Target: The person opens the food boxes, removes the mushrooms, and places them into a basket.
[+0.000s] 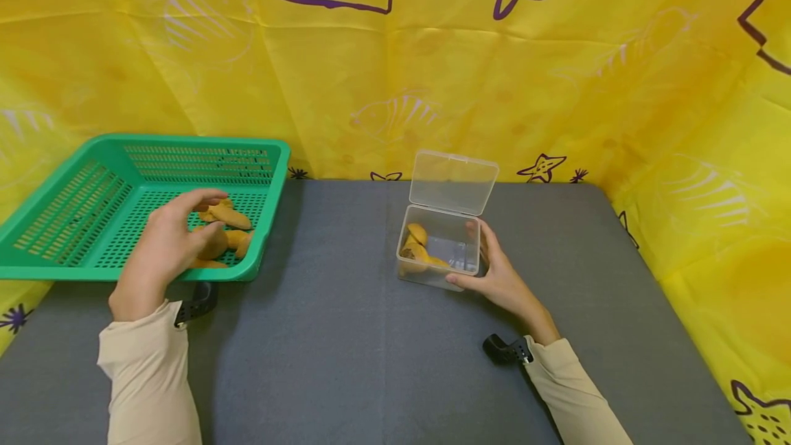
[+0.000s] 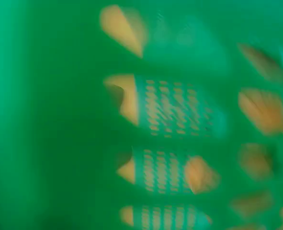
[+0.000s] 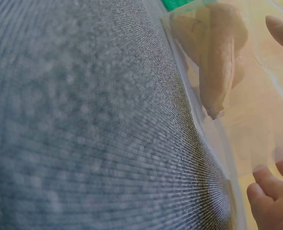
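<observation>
Head view: on the grey cloth-covered bench (image 1: 346,342), a green perforated plastic basket (image 1: 62,272) lies toward ten o'clock, elongated tan-brown pieces (image 1: 226,216) near its four o'clock corner. Above them arches the left hand (image 1: 162,242), thumb and fingers spread; fingertip contact cannot be told. Toward one o'clock, the right hand (image 1: 503,283) grips a clear square plastic box (image 1: 432,279) at four o'clock; its hinged lid (image 1: 454,183) stands raised at twelve, similar tan-brown lumps (image 1: 415,250) inside at eight.

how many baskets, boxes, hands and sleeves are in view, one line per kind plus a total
green basket: 1
clear box: 1
hands: 2, the left hand and the right hand
sleeves: 2, the left sleeve and the right sleeve
total: 6
</observation>
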Tool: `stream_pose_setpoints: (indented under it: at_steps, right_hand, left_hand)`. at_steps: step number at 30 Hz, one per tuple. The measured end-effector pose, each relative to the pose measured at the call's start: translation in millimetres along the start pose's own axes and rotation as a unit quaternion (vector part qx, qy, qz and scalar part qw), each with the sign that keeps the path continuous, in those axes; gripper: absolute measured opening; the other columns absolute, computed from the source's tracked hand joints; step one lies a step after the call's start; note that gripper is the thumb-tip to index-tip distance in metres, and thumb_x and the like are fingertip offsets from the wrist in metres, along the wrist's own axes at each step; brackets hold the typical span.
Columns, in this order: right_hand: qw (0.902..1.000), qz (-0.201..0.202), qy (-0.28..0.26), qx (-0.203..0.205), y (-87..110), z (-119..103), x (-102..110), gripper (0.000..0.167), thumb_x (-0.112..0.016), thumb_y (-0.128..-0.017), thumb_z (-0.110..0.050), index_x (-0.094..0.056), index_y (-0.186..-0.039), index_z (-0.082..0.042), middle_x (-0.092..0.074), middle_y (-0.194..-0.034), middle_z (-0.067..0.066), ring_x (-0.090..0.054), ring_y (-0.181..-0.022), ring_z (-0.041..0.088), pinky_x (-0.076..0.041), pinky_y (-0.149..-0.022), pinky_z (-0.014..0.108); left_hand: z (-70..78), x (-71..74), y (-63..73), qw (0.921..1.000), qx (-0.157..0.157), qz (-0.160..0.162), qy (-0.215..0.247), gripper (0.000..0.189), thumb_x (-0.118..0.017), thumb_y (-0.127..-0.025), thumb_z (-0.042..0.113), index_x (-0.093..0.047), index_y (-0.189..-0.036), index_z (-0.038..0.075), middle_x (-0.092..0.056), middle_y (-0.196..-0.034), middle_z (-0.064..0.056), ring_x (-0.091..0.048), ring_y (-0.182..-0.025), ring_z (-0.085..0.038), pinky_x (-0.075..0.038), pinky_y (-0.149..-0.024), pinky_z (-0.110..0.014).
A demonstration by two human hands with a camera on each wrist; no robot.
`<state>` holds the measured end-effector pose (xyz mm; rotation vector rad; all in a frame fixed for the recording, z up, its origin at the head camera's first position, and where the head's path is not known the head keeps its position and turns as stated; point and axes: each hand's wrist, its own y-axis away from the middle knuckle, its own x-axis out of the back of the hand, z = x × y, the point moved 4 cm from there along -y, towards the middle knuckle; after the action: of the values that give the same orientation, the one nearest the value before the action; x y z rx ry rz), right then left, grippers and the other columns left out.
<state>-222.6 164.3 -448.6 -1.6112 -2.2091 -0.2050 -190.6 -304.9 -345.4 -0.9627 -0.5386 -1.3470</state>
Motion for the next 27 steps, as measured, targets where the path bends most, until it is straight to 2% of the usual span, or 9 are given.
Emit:
stream_pose_setpoints:
  at_steps: [3,6,10,13,15,18,21,23,27]
  right_hand:
    - [1.0,-0.001,-0.001,0.003,-0.5,0.7,0.2,0.111,-0.085,-0.078,-0.013,-0.01,-0.159,-0.018,-0.023,-0.163,0.01,-0.019,-0.153,0.031,-0.016,-0.123,0.054]
    - [1.0,0.0,0.0,0.004,-0.6,0.5,0.1,0.11,-0.085,-0.078,-0.013,-0.011,-0.158,-0.017,-0.023,-0.163,0.01,-0.019,-0.153,0.031,-0.016,-0.123,0.054]
    - [1.0,0.0,-0.001,0.005,-0.3,0.2,-0.1,0.109,-0.085,-0.078,-0.013,-0.012,-0.158,-0.017,-0.024,-0.163,0.01,-0.019,-0.153,0.031,-0.015,-0.123,0.054]
    - [1.0,0.0,-0.003,0.007,-0.2,-0.2,-0.2,0.108,-0.085,-0.078,-0.013,-0.013,-0.158,-0.017,-0.024,-0.163,0.01,-0.019,-0.153,0.031,-0.016,-0.123,0.054]
    - [1.0,-0.001,-0.003,0.009,-0.3,-0.1,-0.3,0.107,-0.085,-0.078,-0.013,-0.014,-0.158,-0.018,-0.024,-0.163,0.011,-0.018,-0.153,0.032,-0.016,-0.123,0.055]
    - [0.9999,-0.003,-0.005,0.009,-0.6,0.6,-0.5,0.106,-0.085,-0.078,-0.014,-0.015,-0.157,-0.019,-0.024,-0.163,0.011,-0.018,-0.153,0.032,-0.016,-0.122,0.057]
    - [0.9999,-0.004,-0.005,0.01,-0.9,1.7,-0.6,0.106,-0.085,-0.078,-0.014,-0.015,-0.158,-0.019,-0.024,-0.163,0.012,-0.018,-0.153,0.032,-0.016,-0.122,0.057]
    - [0.9999,-0.003,-0.004,0.01,-1.0,2.2,-0.4,0.107,-0.085,-0.079,-0.014,-0.013,-0.158,-0.019,-0.023,-0.163,0.012,-0.018,-0.153,0.032,-0.016,-0.122,0.057]
    - [0.9999,-0.003,-0.003,0.011,-0.8,2.5,-0.2,0.108,-0.085,-0.079,-0.014,-0.012,-0.158,-0.019,-0.023,-0.163,0.011,-0.018,-0.153,0.032,-0.016,-0.122,0.057]
  left_hand:
    - [6.1,-0.1,0.9,0.9999,-0.013,0.001,0.0,0.044,-0.068,-0.091,0.002,-0.058,-0.134,0.008,-0.064,-0.12,-0.021,-0.052,-0.102,-0.007,-0.036,-0.08,-0.028]
    - [14.3,-1.9,0.6,0.9997,-0.023,-0.009,0.006,0.046,-0.068,-0.091,0.002,-0.057,-0.135,0.007,-0.066,-0.116,-0.021,-0.055,-0.104,-0.01,-0.04,-0.084,-0.036]
    - [25.2,-4.6,0.3,0.9992,-0.024,-0.027,0.016,0.046,-0.067,-0.092,0.002,-0.055,-0.137,0.007,-0.066,-0.115,-0.021,-0.056,-0.108,-0.038,-0.041,-0.086,-0.049]
    - [32.5,-6.2,-0.1,0.9991,-0.026,-0.031,0.015,0.046,-0.067,-0.093,0.006,-0.056,-0.137,0.009,-0.064,-0.123,-0.019,-0.057,-0.109,-0.033,-0.042,-0.085,-0.038]
    - [36.7,-7.9,-0.8,0.9987,-0.024,-0.041,0.017,0.046,-0.068,-0.093,0.009,-0.056,-0.138,0.01,-0.062,-0.127,-0.019,-0.064,-0.098,-0.026,-0.045,-0.078,-0.033]
    - [43.4,-10.6,-2.2,0.9982,-0.029,-0.05,0.018,0.047,-0.068,-0.093,0.009,-0.056,-0.138,0.011,-0.062,-0.128,-0.02,-0.064,-0.084,-0.004,-0.047,-0.07,-0.026]
    - [50.3,-14.4,-3.7,0.9975,-0.053,-0.044,0.018,0.048,-0.07,-0.09,0.005,-0.058,-0.136,0.01,-0.064,-0.123,-0.02,-0.058,-0.077,0.007,-0.046,-0.075,-0.029]
    - [55.1,-17.4,-4.6,0.9961,-0.083,-0.027,0.013,0.048,-0.073,-0.087,0.001,-0.06,-0.133,0.008,-0.068,-0.118,-0.02,-0.06,-0.08,0.001,-0.042,-0.086,-0.034]
    - [64.2,-23.6,-5.5,0.9918,-0.127,-0.002,0.013,0.046,-0.075,-0.083,-0.003,-0.063,-0.127,0.005,-0.071,-0.113,-0.017,-0.064,-0.093,-0.024,-0.04,-0.084,-0.029]
